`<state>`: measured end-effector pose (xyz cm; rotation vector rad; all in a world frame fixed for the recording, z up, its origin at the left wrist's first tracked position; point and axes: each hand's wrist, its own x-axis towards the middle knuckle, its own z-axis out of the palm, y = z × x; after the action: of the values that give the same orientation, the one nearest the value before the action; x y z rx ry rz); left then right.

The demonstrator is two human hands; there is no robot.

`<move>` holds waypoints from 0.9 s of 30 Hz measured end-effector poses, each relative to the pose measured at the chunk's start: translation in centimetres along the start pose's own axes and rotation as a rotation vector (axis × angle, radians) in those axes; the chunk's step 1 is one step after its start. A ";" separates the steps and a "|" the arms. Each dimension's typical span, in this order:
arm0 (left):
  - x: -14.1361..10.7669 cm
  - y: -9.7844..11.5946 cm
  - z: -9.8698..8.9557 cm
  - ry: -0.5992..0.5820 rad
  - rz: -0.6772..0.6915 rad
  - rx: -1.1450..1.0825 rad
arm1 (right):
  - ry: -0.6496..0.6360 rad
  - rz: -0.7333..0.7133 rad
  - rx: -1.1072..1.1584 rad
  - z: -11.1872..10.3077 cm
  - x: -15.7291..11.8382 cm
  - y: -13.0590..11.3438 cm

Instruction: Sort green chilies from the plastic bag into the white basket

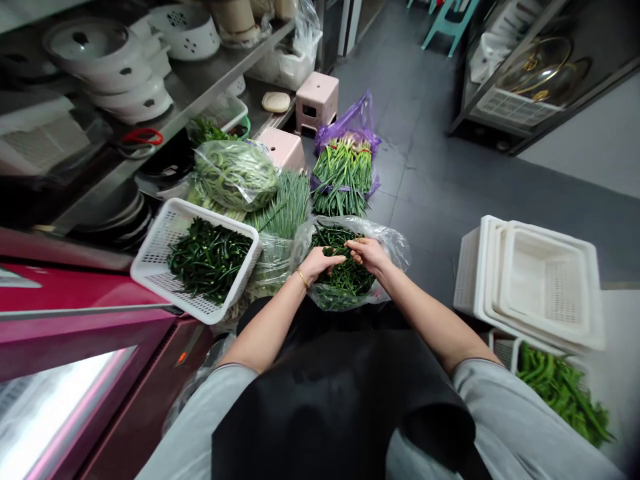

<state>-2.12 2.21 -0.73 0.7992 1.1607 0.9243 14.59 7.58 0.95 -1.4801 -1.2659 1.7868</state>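
Observation:
A clear plastic bag (393, 247) full of thin dark green chili peppers (345, 283) stands open before me. Over it, my left hand (323, 263) is curled around a few of the chili peppers, thumb pointing right. My right hand (367, 255) is closed in a pinch near the left thumb; what its fingertips hold is too small to make out. Left of the bag, a white plastic basket (150, 267) is tilted and holds a heap of dark green chili peppers (213, 259).
Beyond the bag lie green stalks in a purple bag (370, 110). Bagged greens (235, 173) and pink stools (317, 100) stand at left, beside a steel shelf (215, 77) with pots. At right are stacked white baskets (590, 287) and larger green peppers (555, 383).

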 end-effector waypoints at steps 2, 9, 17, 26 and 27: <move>0.1 -0.1 0.3 -0.046 -0.042 0.035 | -0.040 0.012 0.018 0.4 -0.2 0.2; -2.2 -0.1 0.0 -0.056 -0.220 -0.104 | 0.005 -0.394 -0.711 0.2 -3.1 0.0; -2.7 -0.2 0.1 0.055 -0.125 0.202 | -0.218 -0.443 -0.765 -0.4 -1.7 -0.1; -1.4 -0.4 0.0 0.177 -0.213 0.185 | -0.077 -0.491 -1.547 2.3 -0.9 -1.6; -1.3 0.0 -0.5 0.187 -0.196 0.130 | -0.099 -0.439 -1.541 2.0 0.2 -2.5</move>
<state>-2.81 1.06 -0.34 0.6987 1.4476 0.7780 12.20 8.15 2.97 -1.4291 -2.9869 0.3686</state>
